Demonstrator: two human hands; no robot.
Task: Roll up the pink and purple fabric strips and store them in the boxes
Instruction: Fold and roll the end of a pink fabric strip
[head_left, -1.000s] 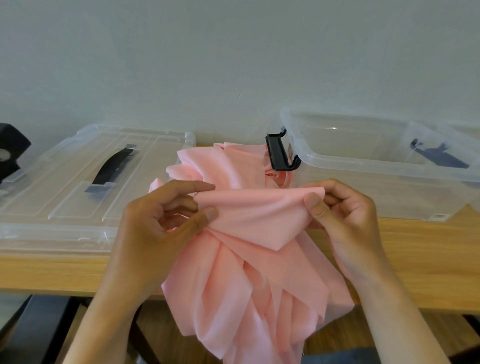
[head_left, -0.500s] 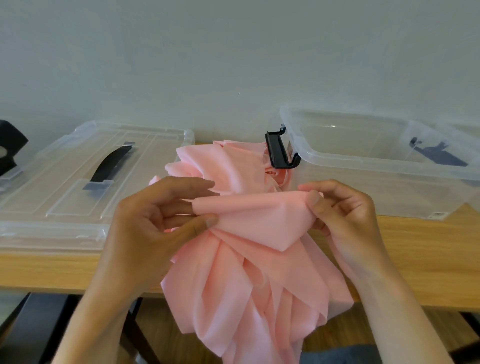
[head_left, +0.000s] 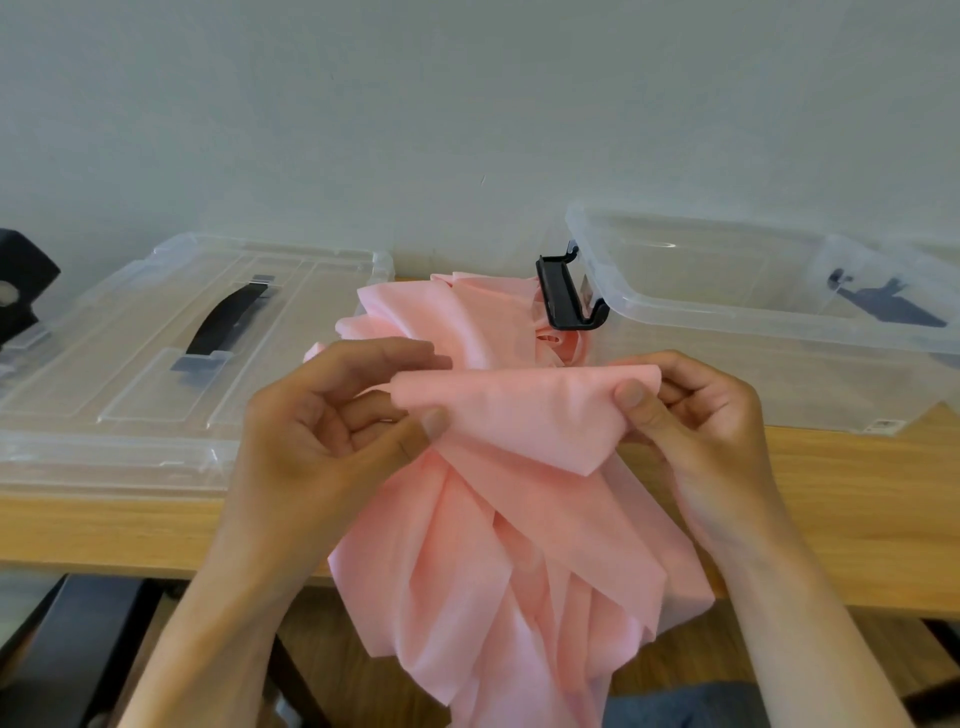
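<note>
Altogether, two hands, one pink strip, one lid and one open box show on one wooden table (head_left: 857, 483). Far left, a dark object (head_left: 21, 280) sits partly cut off by the frame edge. Next comes the lid (head_left: 130, 395), clear plastic, flat and rectangular with moulded ridges and a black handle (head_left: 228, 317) set into it. The left hand (head_left: 311, 431) pinches the strip's folded top edge between thumb and curled fingers. The strip (head_left: 519, 519) is soft, matte, salmon-pink cloth, bunched on the table between lid and box and spilling in long pleats over the near edge. Its top fold stretches flat between both hands, with a pointed corner hanging below. The right hand (head_left: 696, 415) pinches the fold's other end, thumb pressed on the front, fingers curled behind. Rightmost, the box (head_left: 753, 322) is clear, rectangular and round-cornered, with a black latch (head_left: 566, 299) at its left end touching the cloth.
</note>
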